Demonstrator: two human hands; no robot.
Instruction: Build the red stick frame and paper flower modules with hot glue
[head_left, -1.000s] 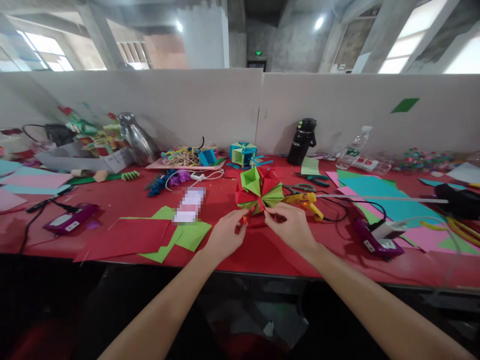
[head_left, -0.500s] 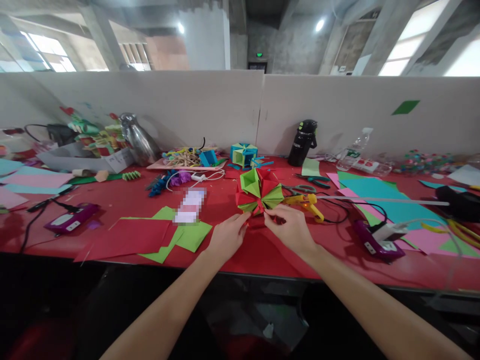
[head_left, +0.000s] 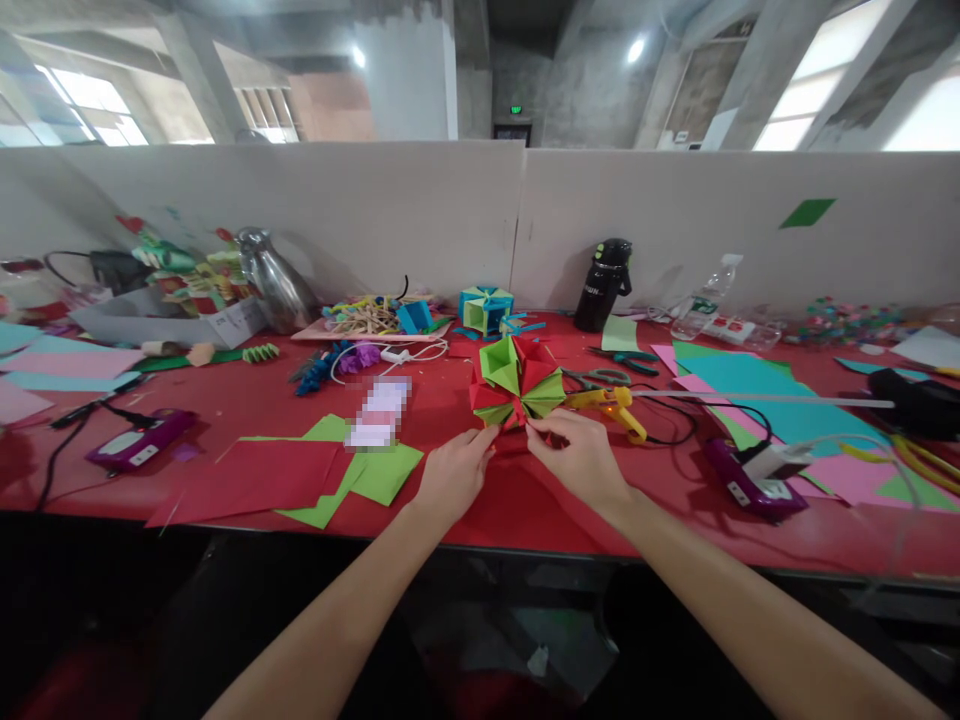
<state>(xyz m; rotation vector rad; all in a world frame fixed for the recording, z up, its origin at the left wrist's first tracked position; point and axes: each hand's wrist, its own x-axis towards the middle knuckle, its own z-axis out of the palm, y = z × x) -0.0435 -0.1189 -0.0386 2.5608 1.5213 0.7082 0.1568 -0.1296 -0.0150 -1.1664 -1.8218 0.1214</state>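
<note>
Both hands are nearly closed at the near side of one red-and-green folded paper ball [head_left: 517,380], which sits near the middle of the red table [head_left: 240,400]. The left hand [head_left: 456,472] has its thumb and fingers drawn together on the ball's near left edge; the right hand [head_left: 579,455] pinches its near right edge between thumb and forefinger. A small gap separates the two sets of fingertips.

One yellow hot glue gun [head_left: 604,400] lies just right of the ball, with one pair of scissors [head_left: 619,377] beyond it. Two purple power adapters [head_left: 142,440] stand on the table, one left and one right [head_left: 757,490]. Farther off are one blue-and-pale-green paper ball [head_left: 486,312], one steel jug [head_left: 276,280] and one black flask [head_left: 602,285].

White lettering on the flask ends in "WN"; its start is unclear. The clear bottle's [head_left: 705,300] green label and the marks on the white box [head_left: 238,325] are too small to read. The phone screen [head_left: 379,412] at left is pixelated.
</note>
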